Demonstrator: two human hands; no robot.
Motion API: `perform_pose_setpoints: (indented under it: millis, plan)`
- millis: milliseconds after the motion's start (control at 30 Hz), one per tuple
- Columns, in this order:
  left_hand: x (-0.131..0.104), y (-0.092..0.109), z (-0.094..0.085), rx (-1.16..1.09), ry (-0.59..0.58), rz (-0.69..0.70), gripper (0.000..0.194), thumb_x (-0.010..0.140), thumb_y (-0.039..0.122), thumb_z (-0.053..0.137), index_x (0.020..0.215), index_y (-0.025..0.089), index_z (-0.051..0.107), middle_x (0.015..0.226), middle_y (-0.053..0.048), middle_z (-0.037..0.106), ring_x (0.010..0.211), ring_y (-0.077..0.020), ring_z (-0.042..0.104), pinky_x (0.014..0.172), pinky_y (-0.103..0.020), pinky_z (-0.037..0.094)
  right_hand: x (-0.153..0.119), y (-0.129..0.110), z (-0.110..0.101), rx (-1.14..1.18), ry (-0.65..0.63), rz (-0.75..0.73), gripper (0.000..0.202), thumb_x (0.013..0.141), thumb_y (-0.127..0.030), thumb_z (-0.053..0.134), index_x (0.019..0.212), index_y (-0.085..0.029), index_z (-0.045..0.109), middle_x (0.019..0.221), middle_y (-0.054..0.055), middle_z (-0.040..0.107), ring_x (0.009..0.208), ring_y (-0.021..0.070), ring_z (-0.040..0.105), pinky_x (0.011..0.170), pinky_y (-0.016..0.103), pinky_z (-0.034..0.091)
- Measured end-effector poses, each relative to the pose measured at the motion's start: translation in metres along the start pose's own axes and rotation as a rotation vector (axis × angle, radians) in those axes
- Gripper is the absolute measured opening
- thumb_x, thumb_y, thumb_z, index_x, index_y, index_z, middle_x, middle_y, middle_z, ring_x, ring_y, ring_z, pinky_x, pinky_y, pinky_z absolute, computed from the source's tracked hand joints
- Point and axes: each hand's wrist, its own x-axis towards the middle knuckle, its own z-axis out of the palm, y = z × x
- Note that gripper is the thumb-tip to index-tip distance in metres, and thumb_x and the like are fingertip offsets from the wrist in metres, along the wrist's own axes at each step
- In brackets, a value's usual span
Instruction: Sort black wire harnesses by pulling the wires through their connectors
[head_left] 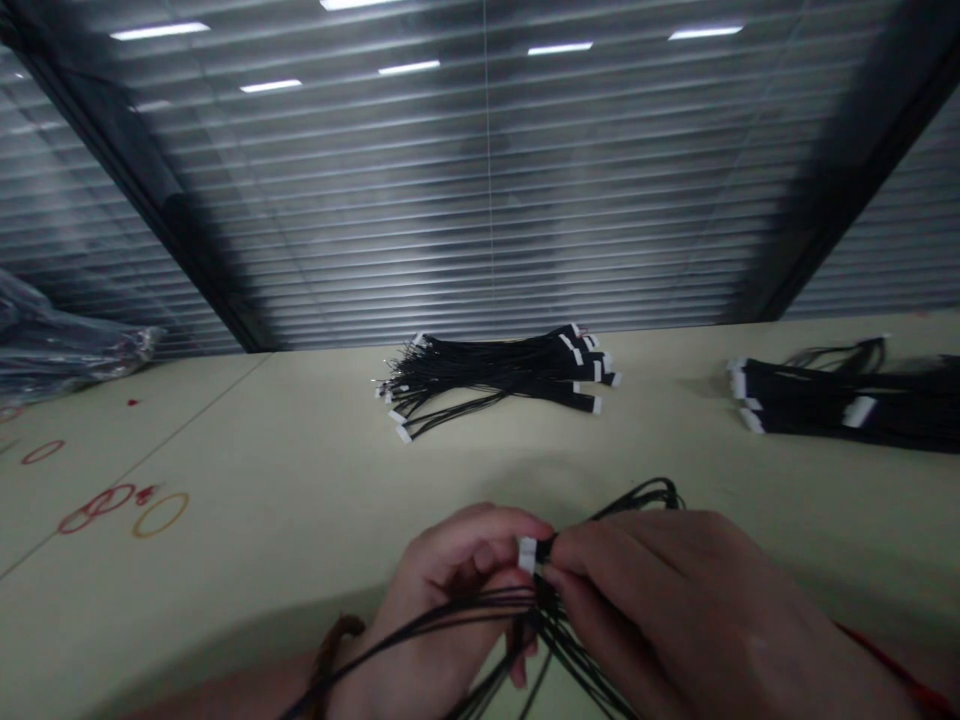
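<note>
Clear plastic bag (67, 345): crumpled at the far left, on the tabletop (300, 470) against the glass.
Rings (161, 515): red ones and a yellow one lie scattered on the left, with small red bits near them.
Tabletop: pale and greenish-yellow; a thin seam slants across its left part.
Blinds (420, 210): grey slats fill the background between two dark slanting frames; bright light strips show across the upper part.
Left hand (450, 610): its fingers pinch a white connector, and a brown band (337, 640) circles the wrist.
Middle bundle (495, 370): black cables with white ends, laid crosswise in a heap on the tabletop near the blinds, beyond the hands.
White connector (527, 555): raised at the lower centre between the two hands; its faint markings are too small to read.
Black wires (480, 600): they cross in front of the left palm, partly covering it, and run off the lower edge; a loop sticks out behind the right hand.
Right hand (667, 590): fingers closed on the black wires just beside the connector, hiding part of them; a red cord (885, 665) is at the wrist.
Right bundle (847, 395): more black cables with white ends, cut off by the right edge.
</note>
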Motion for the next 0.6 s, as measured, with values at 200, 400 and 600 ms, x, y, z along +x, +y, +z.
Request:
perform_pose_setpoints:
  millis: [200, 400, 600]
  plan:
    - [0.006, -0.002, -0.009, -0.014, 0.062, -0.018, 0.026, 0.071, 0.020, 0.075, 0.096, 0.020, 0.067, 0.061, 0.004, 0.057, 0.041, -0.0068, 0.057, 0.036, -0.014, 0.047, 0.005, 0.036, -0.007, -0.181, -0.117, 0.020, 0.030, 0.062, -0.010, 0.060, 0.091, -0.015, 0.059, 0.091, 0.010, 0.062, 0.083, 0.0276, 0.058, 0.072, 0.041, 0.045]
    - [0.005, -0.005, -0.013, -0.111, -0.084, -0.039, 0.027, 0.073, 0.017, 0.072, 0.099, 0.024, 0.067, 0.058, 0.006, 0.055, 0.036, -0.0024, 0.051, 0.034, -0.008, 0.041, 0.020, 0.100, 0.029, -0.105, -0.372, 0.264, 0.025, 0.076, -0.035, 0.063, 0.092, -0.015, 0.060, 0.084, 0.005, 0.063, 0.072, 0.0191, 0.059, 0.064, 0.032, 0.044]
    - [0.008, -0.005, -0.014, -0.076, -0.052, 0.047, 0.023, 0.078, 0.023, 0.068, 0.101, 0.023, 0.066, 0.054, 0.006, 0.057, 0.034, -0.0024, 0.051, 0.032, -0.007, 0.039, 0.024, 0.111, 0.047, -0.008, -0.430, 0.342, 0.036, 0.083, -0.050, 0.053, 0.090, -0.016, 0.061, 0.080, 0.002, 0.063, 0.070, 0.0129, 0.058, 0.064, 0.027, 0.046]
